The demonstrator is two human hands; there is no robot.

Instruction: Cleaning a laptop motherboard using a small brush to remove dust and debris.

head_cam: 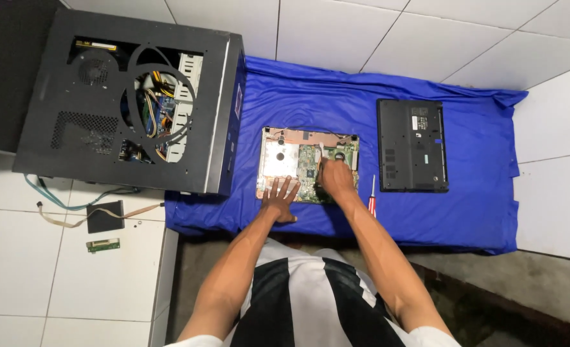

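Both grips (left hand (281,196) flat, right hand (335,179) curled, contents unclear) on sideways-lying laptop base (308,164).

One opened laptop base (307,164) with its circuit board exposed, lying under the fingers of both hands. Two hands: one left hand (280,197), fingers spread flat on the base's near edge, and one right hand (336,180), fingers curled over the board. One red-handled screwdriver (372,199) just beside the right-hand fingers. One black laptop bottom cover (412,144) beyond the right-hand fingers. One black desktop computer case (127,103) well beyond the left-hand fingers. One blue cloth (471,193). One small black square part (105,216) and one small green circuit strip (103,245), both well outside the left-hand fingers.
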